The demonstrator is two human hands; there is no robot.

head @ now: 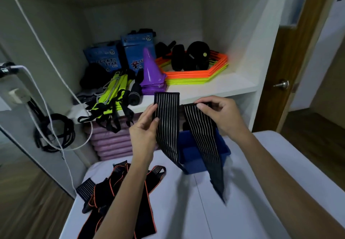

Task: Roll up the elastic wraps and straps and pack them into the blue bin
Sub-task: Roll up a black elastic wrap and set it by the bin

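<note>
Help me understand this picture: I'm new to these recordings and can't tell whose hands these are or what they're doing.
There is no machine here. A camera worn on a person's head looks down at their own bare hands. The left hand and right hand each pinch one end of a black striped elastic wrap, whose middle sags down in front of the blue bin. The bin stands on a white surface, where orange-edged black straps lie in a loose pile. Behind is a shelf of sports gear.

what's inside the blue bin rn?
Blue bin: the visible inner wall and floor at the left show no rolled wraps. The striped wrap, held by the left hand and right hand, hangs across the bin and hides its middle and right.
</note>
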